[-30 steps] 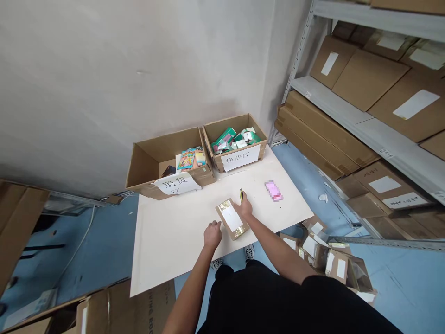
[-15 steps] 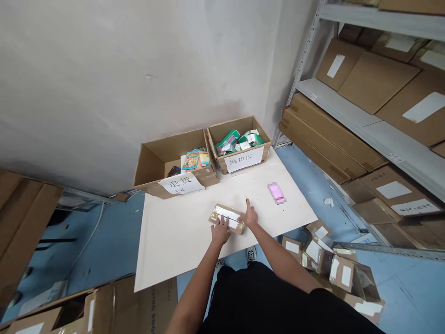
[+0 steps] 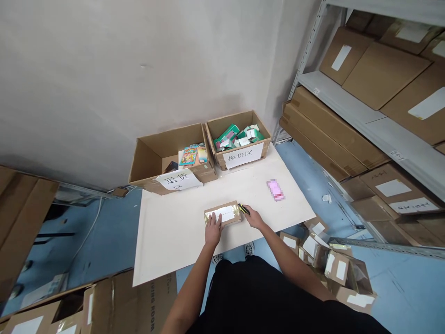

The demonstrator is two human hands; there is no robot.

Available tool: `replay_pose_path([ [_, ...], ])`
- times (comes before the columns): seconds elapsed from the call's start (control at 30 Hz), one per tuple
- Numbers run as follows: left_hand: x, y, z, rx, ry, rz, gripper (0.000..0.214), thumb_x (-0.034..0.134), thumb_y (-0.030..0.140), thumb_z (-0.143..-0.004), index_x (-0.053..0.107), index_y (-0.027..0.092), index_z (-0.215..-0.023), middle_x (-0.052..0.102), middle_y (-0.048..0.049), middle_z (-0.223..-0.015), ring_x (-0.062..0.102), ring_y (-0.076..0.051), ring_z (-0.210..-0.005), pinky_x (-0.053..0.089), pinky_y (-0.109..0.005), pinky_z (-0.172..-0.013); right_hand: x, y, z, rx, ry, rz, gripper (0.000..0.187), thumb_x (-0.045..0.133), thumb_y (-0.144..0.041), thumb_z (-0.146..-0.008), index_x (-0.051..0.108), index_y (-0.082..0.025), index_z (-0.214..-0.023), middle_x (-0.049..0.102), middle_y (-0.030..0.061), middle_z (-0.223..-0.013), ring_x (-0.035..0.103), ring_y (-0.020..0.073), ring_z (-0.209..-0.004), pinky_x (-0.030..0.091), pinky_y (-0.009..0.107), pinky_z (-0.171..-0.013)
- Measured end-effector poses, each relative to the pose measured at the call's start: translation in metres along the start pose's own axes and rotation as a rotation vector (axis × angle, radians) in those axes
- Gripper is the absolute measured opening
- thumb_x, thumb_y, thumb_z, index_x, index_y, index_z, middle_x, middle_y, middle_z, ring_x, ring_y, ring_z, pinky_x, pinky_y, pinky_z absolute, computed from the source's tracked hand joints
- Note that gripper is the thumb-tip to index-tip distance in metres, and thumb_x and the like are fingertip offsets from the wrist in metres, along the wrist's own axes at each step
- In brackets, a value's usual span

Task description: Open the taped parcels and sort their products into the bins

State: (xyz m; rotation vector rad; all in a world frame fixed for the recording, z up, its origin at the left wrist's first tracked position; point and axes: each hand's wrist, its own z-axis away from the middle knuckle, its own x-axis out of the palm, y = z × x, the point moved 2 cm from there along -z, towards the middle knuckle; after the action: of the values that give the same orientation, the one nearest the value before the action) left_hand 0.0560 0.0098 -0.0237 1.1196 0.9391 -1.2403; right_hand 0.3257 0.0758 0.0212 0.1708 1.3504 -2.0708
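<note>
A small taped cardboard box (image 3: pixel 227 212) with a white label lies on the white table (image 3: pixel 167 241). My left hand (image 3: pixel 213 229) rests on the left end of this box, fingers spread over its label and near edge. In my right hand (image 3: pixel 255 218) is a yellow-and-black utility knife (image 3: pixel 244 209), its tip pointing at the box's right end. Whether the blade touches the tape there is too small to make out.
Two open cartons with handwritten signs stand at the table's back: the left carton (image 3: pixel 149 183) holds colourful packets, the right carton (image 3: pixel 222 163) green-and-white boxes. A blurred pink item (image 3: pixel 276 190) lies at right. Shelves (image 3: pixel 351 99) of cartons rise at right; small boxes (image 3: pixel 335 269) pile on the floor.
My right hand has come off the box's right end and turned the knife toward it. The box has swung to lie straighter, and my left hand has shifted slightly left.
</note>
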Motion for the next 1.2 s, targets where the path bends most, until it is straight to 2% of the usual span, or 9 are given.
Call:
replay_pose_path([
  [0.2, 0.000, -0.001, -0.004, -0.006, -0.059, 0.000, 0.062, 0.050, 0.043, -0.105, 0.040, 0.029, -0.164, 0.037, -0.0127, -0.171, 0.028, -0.037, -0.160, 0.036, -0.054, -0.125, 0.000, 0.001, -0.001, 0.036, -0.076, -0.123, 0.052, 0.054, -0.024, -0.099, 0.052, -0.032, -0.151, 0.074, 0.0005, -0.100, 0.054, 0.0092, -0.047, 0.047, 0.022, -0.048],
  [0.4, -0.011, 0.006, -0.001, -0.035, -0.113, -0.026, 0.061, 0.050, 0.040, -0.105, 0.041, 0.028, -0.164, 0.034, -0.0132, -0.172, 0.025, -0.036, -0.161, 0.034, -0.051, -0.126, -0.006, 0.021, 0.020, 0.021, -0.148, -0.149, 0.052, 0.058, -0.025, -0.096, 0.056, -0.031, -0.147, 0.067, -0.0049, -0.077, 0.050, 0.0088, -0.041, 0.044, 0.020, -0.044],
  [0.53, -0.033, 0.005, -0.013, -0.058, -0.187, -0.027, 0.061, 0.057, 0.046, -0.101, 0.048, 0.028, -0.159, 0.041, -0.0138, -0.168, 0.035, -0.037, -0.156, 0.042, -0.049, -0.120, -0.014, 0.029, 0.024, 0.055, -0.181, -0.168, 0.051, 0.060, -0.029, -0.095, 0.059, -0.032, -0.145, 0.061, -0.0074, -0.067, 0.049, 0.0102, -0.040, 0.044, 0.021, -0.045],
  [0.67, -0.061, 0.000, -0.036, -0.073, -0.222, -0.006, 0.064, 0.056, 0.052, -0.100, 0.047, 0.029, -0.159, 0.044, -0.0118, -0.167, 0.037, -0.035, -0.154, 0.044, -0.047, -0.116, 0.005, 0.021, 0.015, 0.102, 0.102, -0.162, 0.062, 0.051, -0.041, -0.102, 0.040, -0.029, -0.161, 0.074, 0.0005, -0.090, 0.066, 0.0165, -0.058, 0.056, 0.028, -0.063],
  [0.8, -0.072, 0.006, -0.038, -0.100, -0.230, -0.056, 0.067, 0.046, 0.047, -0.104, 0.034, 0.024, -0.166, 0.032, -0.0141, -0.173, 0.026, -0.036, -0.159, 0.033, -0.048, -0.123, 0.047, 0.002, -0.002, 0.163, 0.154, -0.023, 0.092, 0.069, -0.051, -0.092, 0.026, -0.022, -0.168, 0.075, 0.0116, -0.122, 0.075, 0.0299, -0.107, 0.055, 0.037, -0.091],
  [0.93, -0.064, 0.022, -0.011, -0.209, -0.262, -0.073, 0.073, 0.035, 0.060, -0.104, 0.043, 0.014, -0.160, 0.060, -0.0243, -0.148, 0.055, -0.040, -0.136, 0.043, -0.053, -0.112, 0.060, -0.012, -0.028, 0.263, 0.280, 0.034, 0.103, 0.076, -0.052, -0.087, 0.022, -0.020, -0.168, 0.074, 0.0144, -0.129, 0.070, 0.0334, -0.121, 0.052, 0.037, -0.095],
  [1.03, -0.049, 0.037, 0.013, -0.221, -0.248, -0.026, 0.070, 0.030, 0.060, -0.105, 0.049, 0.015, -0.156, 0.062, -0.0233, -0.146, 0.060, -0.038, -0.130, 0.049, -0.051, -0.106, 0.055, -0.021, -0.049, 0.293, 0.386, 0.020, 0.084, 0.070, -0.048, -0.092, 0.036, -0.017, -0.161, 0.076, 0.0155, -0.122, 0.072, 0.0321, -0.116, 0.052, 0.035, -0.090],
  [1.13, -0.030, 0.049, 0.025, -0.104, -0.129, 0.011, 0.065, 0.031, 0.053, -0.107, 0.043, 0.020, -0.162, 0.042, -0.0159, -0.168, 0.043, -0.035, -0.150, 0.047, -0.049, -0.113, 0.056, -0.024, -0.061, 0.347, 0.381, -0.040, 0.049, 0.058, -0.050, -0.099, 0.061, -0.016, -0.134, 0.077, 0.0167, -0.113, 0.074, 0.0313, -0.109, 0.053, 0.034, -0.088],
  [1.2, -0.020, 0.045, 0.026, -0.032, -0.132, 0.058, 0.063, 0.029, 0.047, -0.108, 0.038, 0.023, -0.165, 0.033, -0.0096, -0.174, 0.032, -0.033, -0.158, 0.047, -0.046, -0.114, 0.060, -0.025, -0.061, 0.366, 0.368, -0.150, 0.043, 0.047, -0.053, -0.104, 0.065, -0.017, -0.119, 0.077, 0.0163, -0.111, 0.074, 0.0298, -0.106, 0.054, 0.034, -0.086],
])
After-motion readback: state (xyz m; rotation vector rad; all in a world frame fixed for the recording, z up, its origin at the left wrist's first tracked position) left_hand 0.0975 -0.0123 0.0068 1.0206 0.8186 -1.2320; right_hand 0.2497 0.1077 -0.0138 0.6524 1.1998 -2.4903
